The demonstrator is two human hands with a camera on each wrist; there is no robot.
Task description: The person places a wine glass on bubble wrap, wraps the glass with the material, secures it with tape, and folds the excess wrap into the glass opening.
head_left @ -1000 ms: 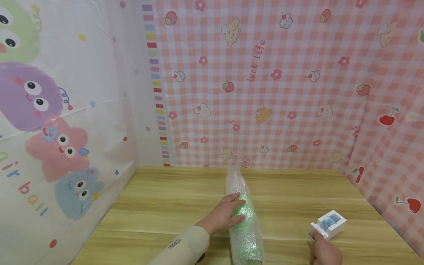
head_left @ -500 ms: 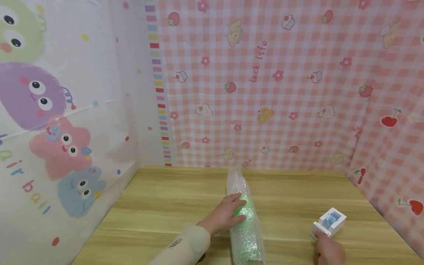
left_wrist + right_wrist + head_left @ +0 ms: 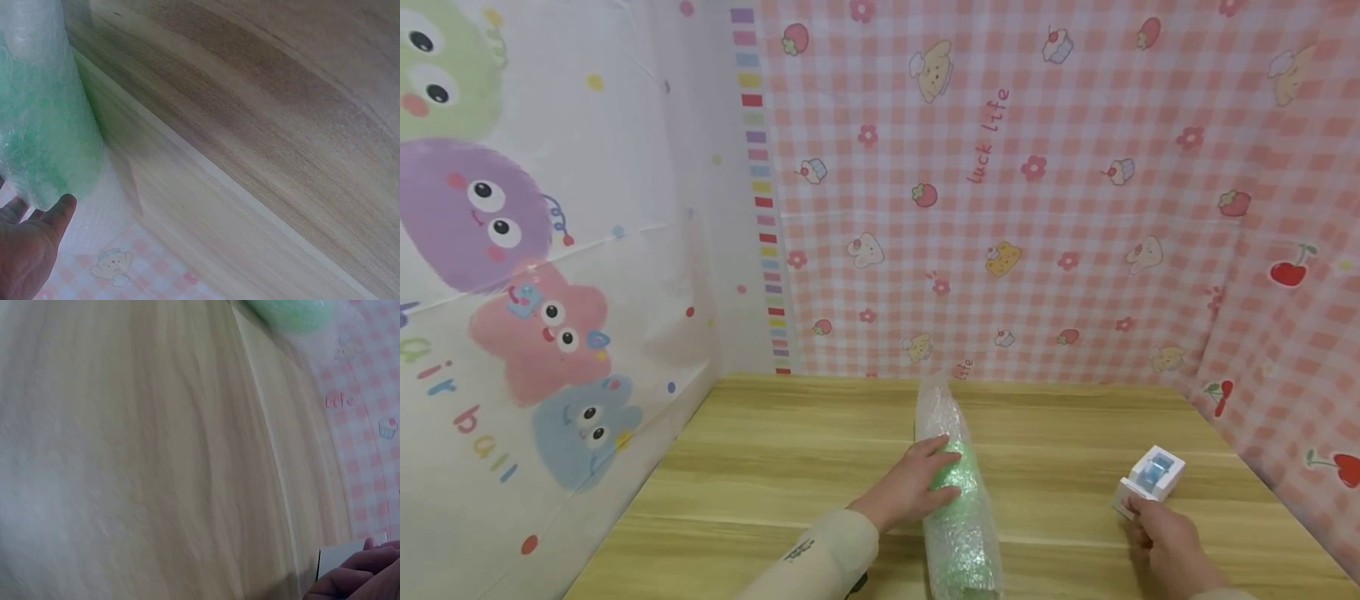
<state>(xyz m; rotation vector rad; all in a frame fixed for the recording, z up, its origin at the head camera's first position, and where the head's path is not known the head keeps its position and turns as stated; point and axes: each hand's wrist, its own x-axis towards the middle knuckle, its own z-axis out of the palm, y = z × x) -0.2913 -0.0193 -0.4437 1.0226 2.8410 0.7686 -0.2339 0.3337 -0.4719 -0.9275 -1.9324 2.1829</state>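
Observation:
A long bundle in bubble wrap, green inside, lies lengthwise on the wooden table. My left hand rests on its left side with fingers spread, fingertips on the green part; in the left wrist view the left hand touches the bundle. To the right, a white tape dispenser carries a roll of clear bluish tape. My right hand grips its near end, thumb at the front. In the right wrist view, curled fingers partly hide the dispenser's white side.
The wooden table meets a pink checked cloth at the back. A white cloth with cartoon figures hangs on the left, and more checked cloth covers the right side.
My right hand and the tape dispenser have moved away from me across the table, and more of the hand and wrist shows. The left hand and the bundle stay in place.

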